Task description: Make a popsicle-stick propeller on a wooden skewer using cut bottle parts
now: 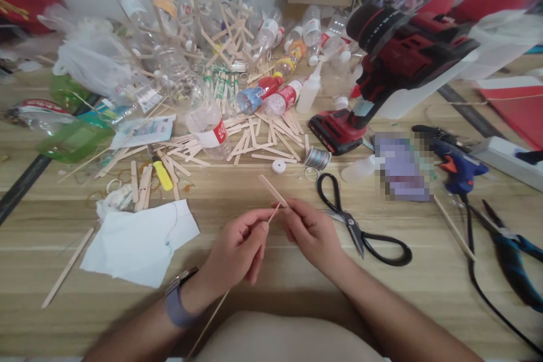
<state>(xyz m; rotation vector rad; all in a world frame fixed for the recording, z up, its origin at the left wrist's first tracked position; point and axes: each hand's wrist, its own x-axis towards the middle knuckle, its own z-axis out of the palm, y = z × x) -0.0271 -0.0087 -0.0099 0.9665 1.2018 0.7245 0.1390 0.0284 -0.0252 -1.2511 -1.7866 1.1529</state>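
Note:
My left hand [240,250] is closed in a pinch on a long thin wooden stick [211,319], which runs down from its fingers toward the front edge of the table. Between the fingers and thumb of my right hand [314,233] is a flat wooden craft stick [270,188], tilted up to the left. The tip of the thin stick meets the craft stick at my right fingertips; whether they are attached I cannot tell. Black-handled scissors [351,226] lie just right of my right hand. A white sheet of paper [131,243] rests left of my left hand.
A red and black cordless drill [394,62] stands behind the scissors. Loose craft sticks [271,136] and plastic bottles [206,127] crowd the back. To the right lie a blue glue gun [460,172], its black cable, and pliers [511,254]. A wire spool [318,156] sits mid-table.

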